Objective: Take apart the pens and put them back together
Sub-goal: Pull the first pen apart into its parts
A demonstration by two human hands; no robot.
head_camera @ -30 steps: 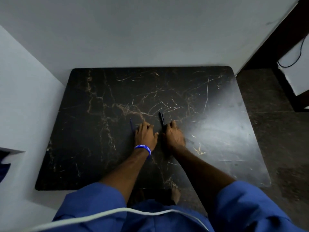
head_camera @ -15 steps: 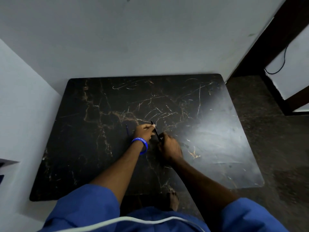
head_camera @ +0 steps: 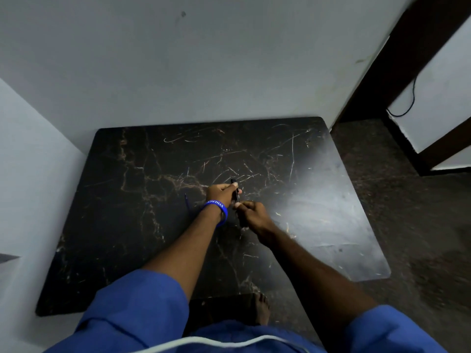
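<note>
A black pen (head_camera: 236, 193) is held just above the middle of the dark marble table (head_camera: 127, 225). My left hand (head_camera: 219, 191), with a blue wristband, grips the pen's far end. My right hand (head_camera: 251, 215) pinches its near end. Both hands meet over the pen, and much of its barrel is hidden by fingers. A thin blue pen (head_camera: 187, 203) lies flat on the table just left of my left wrist, untouched.
The table stands in a corner, with white walls behind and to the left. Dark floor and a dark wooden frame (head_camera: 382, 72) lie to the right. My bare foot (head_camera: 262, 310) shows under the table's near edge.
Both hands rested flat on the table beside the pens. They have since picked up the black pen and hold it between them. The blue pen stays where it lay.
</note>
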